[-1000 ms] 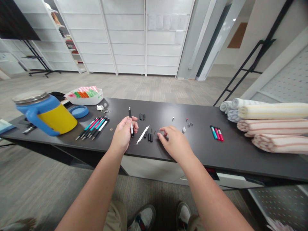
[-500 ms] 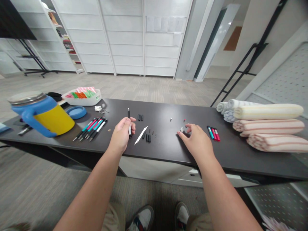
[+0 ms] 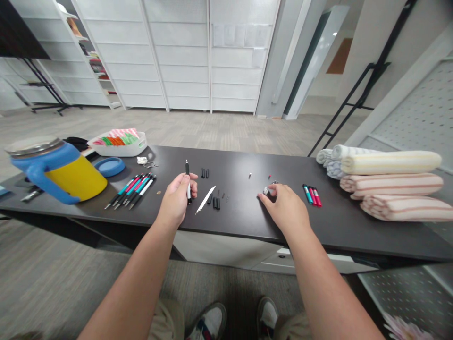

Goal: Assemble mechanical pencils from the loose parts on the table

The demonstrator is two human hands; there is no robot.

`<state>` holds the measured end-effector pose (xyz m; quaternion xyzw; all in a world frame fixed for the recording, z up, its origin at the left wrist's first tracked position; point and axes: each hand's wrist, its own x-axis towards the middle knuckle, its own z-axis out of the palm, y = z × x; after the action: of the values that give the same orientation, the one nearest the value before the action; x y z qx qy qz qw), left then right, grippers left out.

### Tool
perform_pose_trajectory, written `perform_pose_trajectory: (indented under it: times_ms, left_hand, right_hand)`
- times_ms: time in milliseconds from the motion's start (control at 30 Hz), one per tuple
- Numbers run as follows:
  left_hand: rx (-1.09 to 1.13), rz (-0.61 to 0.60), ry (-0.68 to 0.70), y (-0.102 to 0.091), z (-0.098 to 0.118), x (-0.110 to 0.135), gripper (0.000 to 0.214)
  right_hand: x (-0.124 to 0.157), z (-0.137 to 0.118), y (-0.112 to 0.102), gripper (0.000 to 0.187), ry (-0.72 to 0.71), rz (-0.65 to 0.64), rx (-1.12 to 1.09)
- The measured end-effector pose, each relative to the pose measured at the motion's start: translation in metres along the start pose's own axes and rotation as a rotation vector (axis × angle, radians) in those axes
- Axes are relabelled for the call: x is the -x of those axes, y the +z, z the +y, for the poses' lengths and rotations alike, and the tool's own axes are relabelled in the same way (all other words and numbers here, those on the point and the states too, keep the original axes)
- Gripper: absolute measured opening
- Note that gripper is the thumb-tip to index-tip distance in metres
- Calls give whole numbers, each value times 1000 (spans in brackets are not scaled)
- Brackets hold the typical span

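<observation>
My left hand [image 3: 176,199] is closed around a black-and-white pen barrel [image 3: 187,175] that sticks up past my fingers above the dark table [image 3: 240,217]. My right hand [image 3: 286,208] rests on the table with fingers curled over small pen parts [image 3: 266,190]; what the fingertips pinch is too small to name. Between my hands lie a white pen tube [image 3: 205,199] and several short black pen pieces [image 3: 215,202]. Two more black pieces [image 3: 204,173] sit farther back.
Assembled pens [image 3: 131,189] lie in a row to the left, beside a yellow-and-blue jug [image 3: 58,172], a blue lid [image 3: 109,166] and a white tray [image 3: 118,142]. Three coloured pen pieces [image 3: 311,194] lie right of my right hand. Rolled towels [image 3: 392,182] fill the right end.
My right hand moved from the black pieces at the centre rightward to the small parts near the coloured pieces. My left hand kept hold of the pen barrel.
</observation>
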<state>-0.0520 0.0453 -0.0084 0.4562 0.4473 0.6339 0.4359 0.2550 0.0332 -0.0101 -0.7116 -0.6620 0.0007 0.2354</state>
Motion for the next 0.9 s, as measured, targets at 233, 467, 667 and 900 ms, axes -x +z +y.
perform_pose_trajectory:
  times_ms: [233,467,667,900]
  left_hand:
    - [-8,-7,8,0,0,1,28]
    - [14,-15,-5,0,-2,-4,31]
    - [57,-32,-29,-2,-2,-4,29]
    - [115,0,-52,-5,-2,-5,31]
  right_hand:
    - [2,1,1,40,-7,33,-11]
    - [-8,-12,-8,30,-198,224,-38]
    - [-55,-53,-22,36,-220,-60,285]
    - [-102,-68,1,25,-197,-298,428]
